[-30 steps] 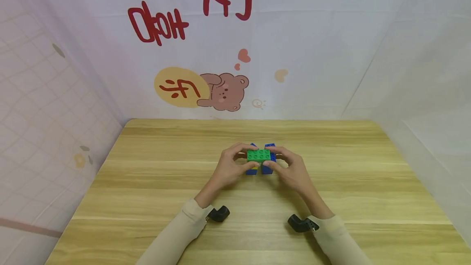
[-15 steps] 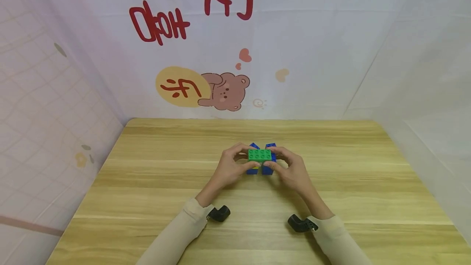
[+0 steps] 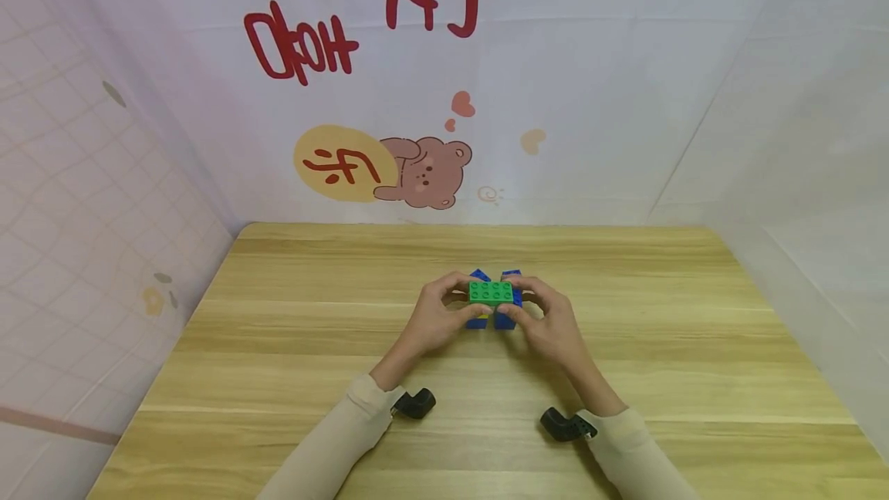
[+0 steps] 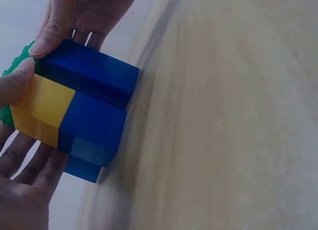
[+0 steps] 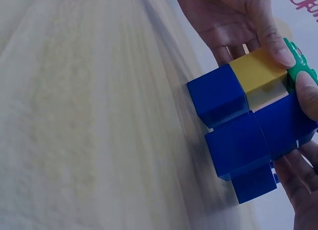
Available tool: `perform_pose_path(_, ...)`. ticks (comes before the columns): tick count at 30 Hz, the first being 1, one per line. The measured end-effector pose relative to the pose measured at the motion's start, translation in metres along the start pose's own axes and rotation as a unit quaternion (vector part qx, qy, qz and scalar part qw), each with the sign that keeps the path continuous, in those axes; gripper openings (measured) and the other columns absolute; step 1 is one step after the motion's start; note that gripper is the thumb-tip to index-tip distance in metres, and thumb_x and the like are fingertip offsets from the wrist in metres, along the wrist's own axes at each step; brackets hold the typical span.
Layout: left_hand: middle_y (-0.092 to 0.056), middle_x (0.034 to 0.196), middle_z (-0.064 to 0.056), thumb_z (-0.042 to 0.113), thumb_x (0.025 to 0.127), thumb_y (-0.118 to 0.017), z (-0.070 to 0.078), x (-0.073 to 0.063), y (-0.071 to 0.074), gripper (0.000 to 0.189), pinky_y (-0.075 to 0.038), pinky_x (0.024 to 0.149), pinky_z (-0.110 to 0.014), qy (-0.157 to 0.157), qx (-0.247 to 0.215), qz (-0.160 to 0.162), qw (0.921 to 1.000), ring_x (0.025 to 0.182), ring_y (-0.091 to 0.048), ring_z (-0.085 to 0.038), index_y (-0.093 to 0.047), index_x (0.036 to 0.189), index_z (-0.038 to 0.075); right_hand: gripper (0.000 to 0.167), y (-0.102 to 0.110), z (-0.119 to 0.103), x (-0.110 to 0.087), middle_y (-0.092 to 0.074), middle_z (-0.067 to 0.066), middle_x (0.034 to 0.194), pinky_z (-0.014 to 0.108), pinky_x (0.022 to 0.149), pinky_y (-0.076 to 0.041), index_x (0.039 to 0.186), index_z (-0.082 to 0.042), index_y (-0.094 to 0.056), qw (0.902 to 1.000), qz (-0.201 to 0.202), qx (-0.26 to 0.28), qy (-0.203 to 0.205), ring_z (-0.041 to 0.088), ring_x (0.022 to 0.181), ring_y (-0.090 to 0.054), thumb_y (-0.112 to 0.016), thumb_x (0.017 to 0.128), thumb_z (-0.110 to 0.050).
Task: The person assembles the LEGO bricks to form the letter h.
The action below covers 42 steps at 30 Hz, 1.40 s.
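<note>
A green studded toy building brick (image 3: 491, 293) bridges the top of two stacks of bricks in the head view. My left hand (image 3: 434, 316) pinches its left end between thumb and fingers. At the right end my right hand (image 3: 558, 321) does the same, with the thumbs on the near side. In the left stack, a yellow brick (image 4: 47, 107) sits over a blue brick (image 4: 93, 121). The right stack shows blue bricks (image 5: 239, 143), and a further blue brick (image 5: 254, 183) sticks out low at the back. The fingertips behind the bricks are partly hidden.
The stacks stand on a wood-grain table (image 3: 292, 346), toward its far side. A pale printed cloth (image 3: 590, 83) rises behind and beside the table. Black wrist-worn devices (image 3: 415, 403) jut inward from both sleeves above the table.
</note>
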<state>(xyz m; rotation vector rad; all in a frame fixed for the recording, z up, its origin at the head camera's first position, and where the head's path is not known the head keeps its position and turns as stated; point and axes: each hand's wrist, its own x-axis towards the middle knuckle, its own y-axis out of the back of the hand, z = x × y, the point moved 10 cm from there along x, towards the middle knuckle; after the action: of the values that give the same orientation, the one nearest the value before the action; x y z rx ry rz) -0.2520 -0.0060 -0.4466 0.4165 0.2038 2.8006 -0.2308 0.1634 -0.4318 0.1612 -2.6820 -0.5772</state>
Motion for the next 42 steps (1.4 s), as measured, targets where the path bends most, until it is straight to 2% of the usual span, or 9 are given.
perform_pose_path(6,-0.072,0.112,-0.017,0.009,0.086,-0.083,0.002,0.0,-0.003,0.033,-0.059,0.101,-0.043,0.002,-0.009,0.001,1.0,0.109,-0.068,-0.031,-0.07,0.116,0.004,0.037,0.001,0.006,0.0,-0.072,0.008,0.125,0.049,0.102,-0.057,0.127,-0.012,-0.068,0.9999,-0.004,-0.016,0.0,0.026,0.113,-0.069,-0.077,0.091,-0.014)
perform_pose_path(9,-0.072,0.11,-0.013,0.011,0.086,-0.084,0.003,0.0,-0.003,0.031,-0.06,0.099,-0.039,-0.001,-0.007,0.003,1.0,0.108,-0.069,-0.027,-0.071,0.114,0.007,0.037,0.001,0.005,0.0,-0.073,0.007,0.122,0.049,0.102,-0.057,0.126,-0.011,-0.068,0.9998,-0.003,-0.02,-0.002,0.026,0.111,-0.07,-0.078,0.091,-0.014)
perform_pose_path(13,-0.073,0.109,-0.011,0.011,0.085,-0.084,0.004,0.001,-0.004,0.03,-0.061,0.096,-0.035,-0.006,-0.006,0.008,0.9999,0.106,-0.069,-0.025,-0.071,0.113,0.008,0.035,0.001,0.004,0.0,-0.073,0.006,0.121,0.042,0.101,-0.057,0.124,-0.01,-0.068,0.9998,-0.001,-0.019,-0.006,0.021,0.109,-0.069,-0.078,0.091,-0.014)
perform_pose_path(18,-0.073,0.109,-0.014,0.008,0.085,-0.083,0.004,0.001,-0.007,0.03,-0.061,0.095,-0.035,-0.015,-0.012,0.012,0.9997,0.105,-0.071,-0.028,-0.07,0.112,0.005,0.032,0.002,0.003,-0.001,-0.073,0.006,0.119,0.035,0.1,-0.058,0.121,-0.009,-0.068,0.9997,0.008,-0.017,-0.012,0.015,0.106,-0.068,-0.078,0.091,-0.012)
perform_pose_path(25,-0.072,0.112,-0.016,0.007,0.087,-0.081,0.005,0.0,-0.012,0.03,-0.061,0.097,-0.035,-0.019,-0.026,0.016,0.9994,0.108,-0.071,-0.027,-0.069,0.114,0.005,0.029,0.004,0.005,-0.002,-0.073,0.009,0.115,0.045,0.1,-0.058,0.118,-0.006,-0.068,0.9994,0.02,-0.008,-0.028,0.018,0.104,-0.068,-0.077,0.091,-0.009)
perform_pose_path(32,-0.076,0.116,-0.013,0.01,0.088,-0.081,-0.001,-0.002,-0.014,0.031,-0.059,0.1,-0.033,0.002,-0.042,0.016,0.999,0.112,-0.072,-0.021,-0.068,0.116,0.007,0.028,0.004,0.005,-0.002,-0.072,0.012,0.114,0.049,0.1,-0.058,0.118,-0.005,-0.068,0.9994,0.024,-0.017,-0.016,0.025,0.106,-0.069,-0.076,0.091,-0.009)
perform_pose_path(37,-0.076,0.116,-0.011,0.012,0.089,-0.081,-0.004,-0.002,-0.012,0.031,-0.059,0.1,-0.032,0.006,-0.031,0.022,0.9993,0.112,-0.072,-0.021,-0.069,0.117,0.01,0.031,0.002,0.004,0.0,-0.072,0.013,0.118,0.051,0.101,-0.057,0.121,-0.004,-0.067,0.9999,0.006,-0.016,-0.002,0.027,0.108,-0.069,-0.076,0.093,-0.011)
perform_pose_path(42,-0.076,0.115,-0.011,0.012,0.089,-0.081,-0.005,-0.005,-0.008,0.03,-0.059,0.101,-0.036,0.004,-0.025,0.029,0.9993,0.112,-0.073,-0.021,-0.07,0.116,0.011,0.033,0.0,0.011,0.001,-0.071,0.008,0.124,0.05,0.104,-0.056,0.128,-0.01,-0.067,0.9993,-0.035,-0.014,0.0,0.023,0.112,-0.068,-0.073,0.096,-0.014)
